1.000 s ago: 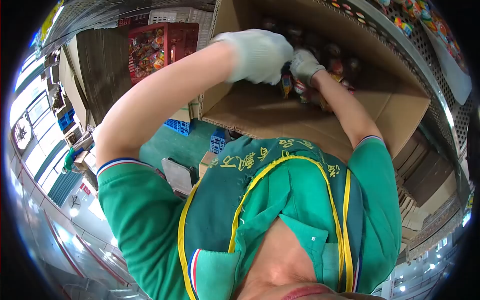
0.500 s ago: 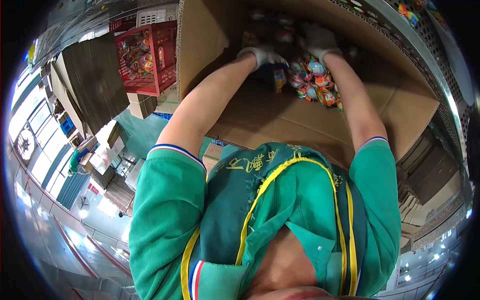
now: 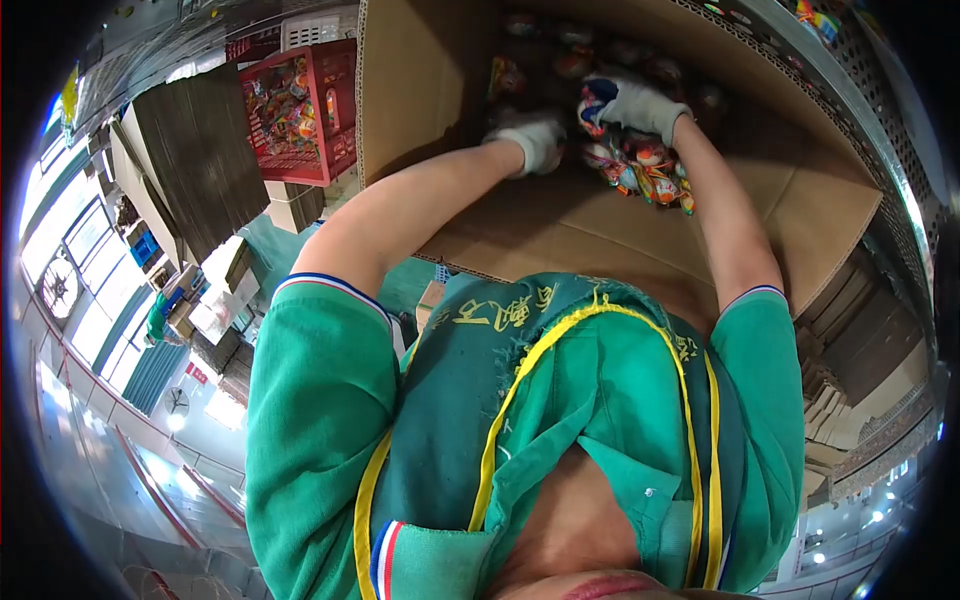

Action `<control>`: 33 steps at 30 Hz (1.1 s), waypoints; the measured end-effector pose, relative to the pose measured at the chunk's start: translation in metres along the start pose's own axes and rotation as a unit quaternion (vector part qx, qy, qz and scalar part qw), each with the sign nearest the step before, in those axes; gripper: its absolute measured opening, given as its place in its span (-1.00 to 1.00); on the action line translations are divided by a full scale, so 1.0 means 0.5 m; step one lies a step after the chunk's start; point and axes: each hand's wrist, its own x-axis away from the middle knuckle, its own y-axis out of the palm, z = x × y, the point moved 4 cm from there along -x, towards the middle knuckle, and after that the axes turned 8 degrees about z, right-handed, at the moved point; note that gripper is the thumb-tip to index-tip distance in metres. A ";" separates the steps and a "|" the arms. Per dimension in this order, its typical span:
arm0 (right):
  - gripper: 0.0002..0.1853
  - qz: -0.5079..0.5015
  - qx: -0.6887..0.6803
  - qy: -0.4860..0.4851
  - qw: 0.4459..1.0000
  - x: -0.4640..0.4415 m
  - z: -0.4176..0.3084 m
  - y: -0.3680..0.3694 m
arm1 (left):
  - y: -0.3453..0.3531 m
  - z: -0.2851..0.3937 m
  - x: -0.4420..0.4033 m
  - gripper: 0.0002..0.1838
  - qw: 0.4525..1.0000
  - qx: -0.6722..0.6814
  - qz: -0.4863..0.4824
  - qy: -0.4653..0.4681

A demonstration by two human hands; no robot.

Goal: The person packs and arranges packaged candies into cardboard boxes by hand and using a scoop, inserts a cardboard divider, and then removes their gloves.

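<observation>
A large open cardboard box (image 3: pixel 520 235) stands in front of me, with brightly wrapped candies (image 3: pixel 650 178) lying inside it. My right hand (image 3: pixel 638 108), in a white work glove, is above the pile with its fingers curled around a red and blue wrapped candy (image 3: pixel 592 104). To its left, my left hand (image 3: pixel 535 145), also gloved, is low in the box. Its fingers are blurred and in shadow, so what they hold, if anything, is unclear. More candies (image 3: pixel 575 60) lie in the dark far part of the box.
Left of the box is a red plastic basket (image 3: pixel 335 110) of wrapped candies. Beside it stands a stack of flat cardboard (image 3: pixel 195 160). A perforated metal edge (image 3: pixel 850 110) runs along the far right, with stacked cardboard (image 3: pixel 865 340) below. A person (image 3: pixel 158 320) in green is far off at left.
My right hand has come nearer and turned, with a candy showing in its fingers. My left hand has shifted slightly toward me and right. The candy near its fingertips no longer shows there.
</observation>
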 end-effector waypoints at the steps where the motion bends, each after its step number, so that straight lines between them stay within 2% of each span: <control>1: -0.57 -0.001 -0.001 0.001 1.000 0.002 -0.027 -0.003 | 0.010 0.011 0.012 -0.56 1.000 0.000 -0.002 0.000; 3: -0.59 0.102 0.172 -0.099 0.975 -0.002 -0.091 0.001 | 0.035 0.030 0.026 -0.57 1.000 -0.005 -0.007 0.029; 4: -0.61 0.071 0.311 -0.071 0.945 -0.021 -0.094 0.031 | 0.126 -0.004 -0.028 -0.60 0.997 0.077 0.000 0.008; 5: -0.61 0.071 0.310 -0.072 0.945 -0.051 -0.078 0.056 | 0.120 -0.011 -0.039 -0.60 0.997 0.077 -0.001 0.006; 7: -0.64 0.125 0.416 -0.103 0.895 -0.086 -0.061 0.091 | 0.124 -0.005 -0.035 -0.62 0.996 0.002 -0.082 0.024; 8: -0.64 0.129 0.422 -0.107 0.891 -0.101 -0.064 0.082 | 0.125 -0.009 -0.048 -0.62 0.997 0.001 -0.073 0.023; 10: -0.65 0.087 0.422 -0.074 0.900 -0.104 -0.066 0.089 | 0.141 -0.015 -0.048 -0.63 0.996 0.087 0.018 0.018; 11: -0.65 0.082 0.420 -0.074 0.901 -0.084 -0.063 0.098 | 0.135 -0.004 -0.026 -0.63 0.996 0.090 0.015 0.016; 13: -0.66 0.115 0.378 -0.102 0.913 -0.045 -0.055 0.084 | 0.106 0.017 -0.012 -0.63 0.993 0.111 0.008 -0.047; 14: -0.65 0.099 0.385 -0.075 0.915 -0.053 -0.043 0.092 | 0.138 -0.003 -0.022 -0.63 0.996 0.030 -0.008 -0.081; 15: -0.65 0.103 0.388 -0.082 0.912 -0.067 -0.037 0.093 | 0.164 -0.008 -0.033 -0.63 0.987 0.075 0.044 -0.137; 17: -0.51 0.245 0.318 0.001 0.916 -0.073 -0.029 0.072 | 0.085 0.015 0.030 -0.64 0.958 0.147 0.140 -0.202; 18: -0.45 0.181 0.385 0.023 0.905 -0.096 -0.028 0.092 | 0.186 -0.040 -0.038 -0.60 0.977 -0.006 0.108 -0.184; 20: -0.46 0.185 0.380 0.020 0.906 -0.092 -0.021 0.094 | 0.219 -0.102 -0.052 -0.58 0.947 0.065 0.144 -0.280; 21: -0.47 0.201 0.382 0.012 0.902 -0.093 -0.025 0.077 | 0.104 -0.123 0.009 -0.61 0.854 0.283 0.209 -0.382; 22: -0.47 0.207 0.384 0.018 0.899 -0.082 -0.035 0.053 | 0.009 -0.095 0.037 -0.63 0.946 0.158 0.136 -0.249; 24: -0.58 0.172 0.295 -0.044 0.939 -0.034 -0.074 0.030 | 0.112 -0.215 -0.086 -0.59 0.916 0.267 0.121 -0.273; 25: -0.58 0.168 0.295 -0.041 0.940 -0.005 -0.090 0.035 | 0.100 -0.217 -0.101 -0.60 0.926 0.264 0.099 -0.252; 27: -0.72 -0.037 0.427 -0.072 0.901 0.042 -0.111 0.084 | 0.071 -0.189 -0.097 -0.61 0.950 0.227 0.071 -0.204; 29: -0.78 -0.075 0.501 -0.055 0.860 0.027 -0.005 0.166 | 0.059 -0.184 -0.096 -0.62 0.952 0.218 0.076 -0.199; 32: -0.75 -0.043 0.521 -0.020 0.852 0.030 -0.004 0.166 | 0.042 -0.187 -0.110 -0.63 0.951 0.228 0.055 -0.199; 33: -0.75 -0.047 0.518 -0.020 0.854 0.028 -0.005 0.157 | 0.038 -0.190 -0.119 -0.63 0.961 0.208 0.021 -0.183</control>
